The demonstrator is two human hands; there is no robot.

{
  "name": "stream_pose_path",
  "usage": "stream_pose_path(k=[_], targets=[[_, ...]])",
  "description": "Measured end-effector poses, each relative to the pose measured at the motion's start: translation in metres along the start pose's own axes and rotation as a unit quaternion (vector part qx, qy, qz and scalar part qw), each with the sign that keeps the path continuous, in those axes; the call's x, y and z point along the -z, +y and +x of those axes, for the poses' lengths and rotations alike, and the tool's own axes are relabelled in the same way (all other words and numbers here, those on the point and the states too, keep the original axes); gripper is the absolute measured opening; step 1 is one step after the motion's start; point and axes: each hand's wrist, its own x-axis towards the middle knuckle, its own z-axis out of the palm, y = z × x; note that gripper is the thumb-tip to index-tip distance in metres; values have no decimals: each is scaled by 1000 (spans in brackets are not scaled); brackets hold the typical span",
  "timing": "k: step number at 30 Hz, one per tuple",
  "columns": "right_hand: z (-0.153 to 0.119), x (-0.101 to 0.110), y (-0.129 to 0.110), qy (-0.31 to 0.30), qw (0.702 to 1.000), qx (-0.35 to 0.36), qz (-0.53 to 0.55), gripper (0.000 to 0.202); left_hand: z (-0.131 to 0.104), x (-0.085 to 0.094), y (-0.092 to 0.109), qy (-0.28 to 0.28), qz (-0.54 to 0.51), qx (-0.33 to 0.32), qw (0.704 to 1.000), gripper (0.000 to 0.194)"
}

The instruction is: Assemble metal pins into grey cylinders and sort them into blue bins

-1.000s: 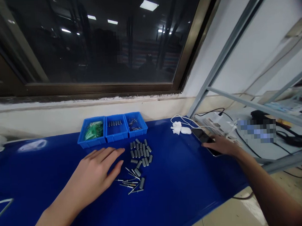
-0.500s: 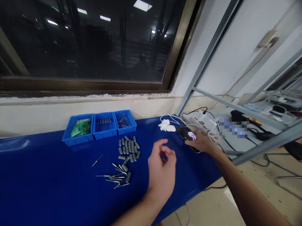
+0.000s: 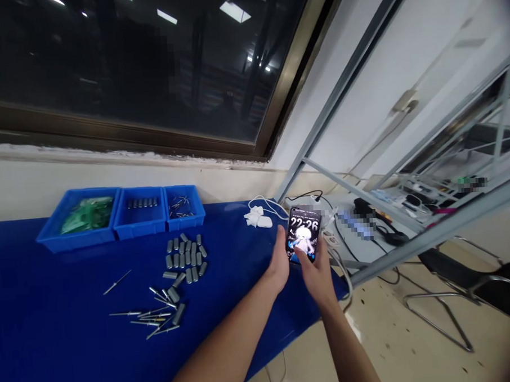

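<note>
A lit smartphone is held upright above the right end of the blue table, its screen facing me and showing a clock and a cartoon figure. My right hand grips its lower right side, with the thumb over the lower part of the screen. Along the phone's left edge, my left hand is closed against it; the fingers behind the phone are hidden. Just left of the phone, a white charger-like piece and crumpled white tissue lie on the table.
Grey metal cylinders and loose pop rivets lie on the blue table. Behind them stand three blue bins, holding green bags, cylinders and rivets. A grey metal frame, cables and a black chair are at right.
My right hand has lifted the phone off the table and turned it upright. My left hand has moved over to its left edge. The view has shifted right.
</note>
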Motion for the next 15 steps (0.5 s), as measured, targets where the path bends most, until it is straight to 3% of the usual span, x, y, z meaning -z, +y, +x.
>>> stream_pose_path(k=[5, 8, 12, 15], targets=[[-1, 27, 25, -135, 986, -35, 96, 90, -4, 4, 8, -80, -19, -2, 997, 103], [-6, 39, 37, -182, 970, -84, 138, 104, -5, 5, 6, -91, -27, -1, 995, 101], [-15, 39, 40, -167, 969, -98, 156, 116, -3, 4, 0, -92, -33, -10, 995, 98], [-17, 33, 39, -113, 969, -141, 170, 99, -1, 5, -2, -104, -41, -6, 994, 95]])
